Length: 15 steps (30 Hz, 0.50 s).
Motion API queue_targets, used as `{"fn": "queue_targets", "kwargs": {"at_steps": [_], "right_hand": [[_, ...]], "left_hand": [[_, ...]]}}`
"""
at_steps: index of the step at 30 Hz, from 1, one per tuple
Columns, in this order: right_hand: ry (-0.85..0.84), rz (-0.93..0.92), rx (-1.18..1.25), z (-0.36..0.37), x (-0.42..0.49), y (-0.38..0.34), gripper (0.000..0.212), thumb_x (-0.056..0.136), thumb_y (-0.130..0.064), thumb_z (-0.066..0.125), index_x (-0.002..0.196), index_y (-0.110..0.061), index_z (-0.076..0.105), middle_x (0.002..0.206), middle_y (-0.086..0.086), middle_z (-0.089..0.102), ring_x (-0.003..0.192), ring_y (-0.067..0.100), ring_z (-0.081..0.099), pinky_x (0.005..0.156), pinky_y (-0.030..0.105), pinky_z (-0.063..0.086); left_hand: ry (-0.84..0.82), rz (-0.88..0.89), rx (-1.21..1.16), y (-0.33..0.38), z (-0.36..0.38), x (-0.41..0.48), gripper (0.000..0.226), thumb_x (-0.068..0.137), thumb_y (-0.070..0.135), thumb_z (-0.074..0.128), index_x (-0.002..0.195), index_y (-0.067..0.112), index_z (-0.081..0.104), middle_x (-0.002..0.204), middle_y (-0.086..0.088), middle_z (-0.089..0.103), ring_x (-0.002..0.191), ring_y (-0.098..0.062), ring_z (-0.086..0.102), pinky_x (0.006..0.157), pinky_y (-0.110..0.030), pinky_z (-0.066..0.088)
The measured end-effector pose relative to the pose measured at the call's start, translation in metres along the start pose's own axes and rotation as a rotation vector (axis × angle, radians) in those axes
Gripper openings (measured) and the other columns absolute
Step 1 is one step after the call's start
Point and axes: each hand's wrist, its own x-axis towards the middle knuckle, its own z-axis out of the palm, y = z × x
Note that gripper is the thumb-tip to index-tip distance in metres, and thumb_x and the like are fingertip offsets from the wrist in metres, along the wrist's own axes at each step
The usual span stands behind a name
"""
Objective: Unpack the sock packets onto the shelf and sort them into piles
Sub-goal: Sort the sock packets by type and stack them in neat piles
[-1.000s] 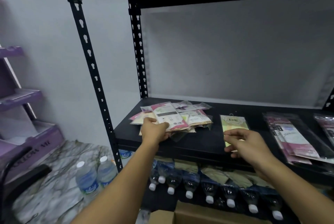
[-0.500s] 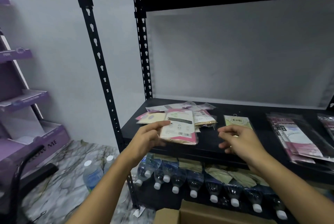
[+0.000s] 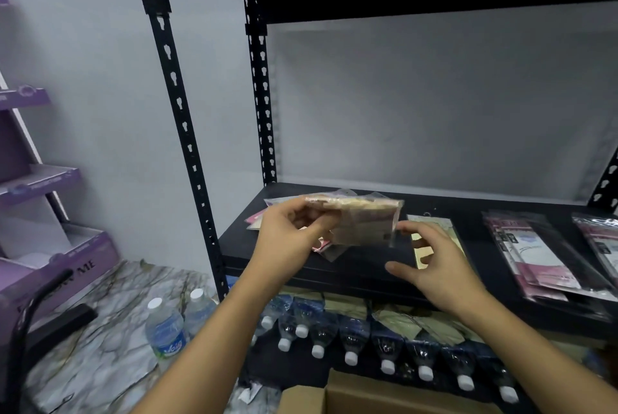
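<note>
- Grey wall behind a black metal shelf (image 3: 361, 266), with a purple cardboard display stand (image 3: 50, 246) off to the left on the marbled floor.
- Left hand (image 3: 294, 233) grips a stack of sock packets (image 3: 361, 219) by its left end, thumb on the near face, holding it tilted just above the shelf board.
- Right hand (image 3: 431, 263) hovers beside the stack's right edge, fingers spread and loosely bent, holding nothing; I can't tell if a fingertip touches the stack.
- A yellow-green packet (image 3: 431, 221) lies flat on the shelf, partly under the right hand.
- Pink packets (image 3: 535, 256) lie in a pile further right.
- A few loose packets (image 3: 255, 218) lie behind the left hand.
- Water bottles (image 3: 351, 336) lie in a row on the level below, and two more (image 3: 165, 330) stand on the floor.
</note>
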Motion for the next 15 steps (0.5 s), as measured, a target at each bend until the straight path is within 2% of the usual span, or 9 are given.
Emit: {"fn": "queue_targets", "kwargs": {"at_steps": [3, 5, 7, 9, 10, 11, 12, 15], "right_hand": [[0.060, -0.031, 0.045, -0.007, -0.004, 0.000, 0.047, 0.068, -0.021, 0.084, 0.102, -0.041, 0.058, 0.112, -0.021, 0.055, 0.102, 0.001, 0.050, 0.080, 0.016, 0.038], [0.096, -0.014, 0.079, -0.012, -0.007, 0.004, 0.042, 0.070, -0.023, 0.083, 0.104, -0.033, 0.061, 0.111, -0.017, 0.058, 0.101, 0.003, 0.053, 0.081, 0.022, 0.043], [0.122, 0.021, 0.144, -0.018, -0.009, 0.009, 0.035, 0.070, -0.022, 0.082, 0.101, -0.023, 0.066, 0.106, -0.011, 0.066, 0.098, 0.011, 0.061, 0.084, 0.030, 0.050], [0.115, 0.050, 0.262, -0.025, -0.014, 0.015, 0.028, 0.070, -0.015, 0.082, 0.096, -0.015, 0.070, 0.096, -0.002, 0.073, 0.091, 0.019, 0.067, 0.081, 0.033, 0.056], [0.105, 0.068, 0.319, -0.028, -0.018, 0.017, 0.026, 0.070, -0.011, 0.081, 0.093, -0.015, 0.070, 0.091, 0.001, 0.074, 0.088, 0.019, 0.068, 0.078, 0.030, 0.057], [0.102, 0.085, 0.365, -0.031, -0.022, 0.021, 0.025, 0.070, -0.009, 0.080, 0.091, -0.015, 0.069, 0.087, 0.002, 0.074, 0.085, 0.016, 0.067, 0.075, 0.026, 0.057], [0.107, 0.101, 0.402, -0.034, -0.025, 0.025, 0.024, 0.069, -0.008, 0.080, 0.089, -0.016, 0.069, 0.086, 0.000, 0.074, 0.082, 0.014, 0.067, 0.073, 0.023, 0.057], [0.133, 0.144, 0.486, -0.042, -0.037, 0.037, 0.023, 0.069, -0.003, 0.077, 0.086, -0.014, 0.067, 0.080, -0.006, 0.075, 0.074, 0.005, 0.068, 0.064, 0.014, 0.054]], "left_hand": [[-0.001, -0.022, -0.087, 0.013, 0.014, 0.007, 0.006, 0.083, 0.010, 0.074, 0.087, 0.015, 0.074, 0.065, -0.013, 0.060, 0.049, -0.011, 0.056, 0.046, -0.019, 0.045], [-0.019, -0.038, -0.145, 0.017, 0.024, 0.013, 0.006, 0.084, 0.011, 0.073, 0.090, 0.009, 0.074, 0.051, 0.000, 0.052, 0.040, -0.007, 0.045, 0.040, -0.015, 0.038], [-0.024, -0.048, -0.150, 0.018, 0.034, 0.019, 0.013, 0.085, 0.010, 0.071, 0.095, 0.001, 0.073, 0.043, 0.012, 0.046, 0.036, 0.002, 0.039, 0.042, -0.008, 0.036], [-0.030, -0.049, -0.120, 0.016, 0.044, 0.022, 0.018, 0.083, 0.020, 0.076, 0.093, 0.005, 0.076, 0.049, 0.002, 0.044, 0.046, -0.006, 0.042, 0.059, -0.012, 0.043], [-0.053, -0.049, -0.101, 0.013, 0.049, 0.023, 0.020, 0.081, 0.029, 0.078, 0.091, 0.012, 0.078, 0.058, -0.005, 0.045, 0.057, -0.014, 0.044, 0.067, -0.021, 0.045], [-0.079, -0.056, -0.081, 0.009, 0.053, 0.022, 0.024, 0.078, 0.038, 0.079, 0.093, 0.018, 0.077, 0.066, -0.007, 0.044, 0.065, -0.018, 0.042, 0.070, -0.029, 0.042], [-0.095, -0.068, -0.067, 0.005, 0.057, 0.021, 0.025, 0.078, 0.041, 0.079, 0.094, 0.023, 0.076, 0.068, -0.007, 0.041, 0.066, -0.019, 0.039, 0.067, -0.033, 0.041], [-0.108, -0.108, -0.026, -0.009, 0.068, 0.014, 0.020, 0.081, 0.032, 0.077, 0.100, 0.029, 0.071, 0.072, -0.002, 0.035, 0.055, -0.012, 0.035, 0.051, -0.023, 0.035]]}}
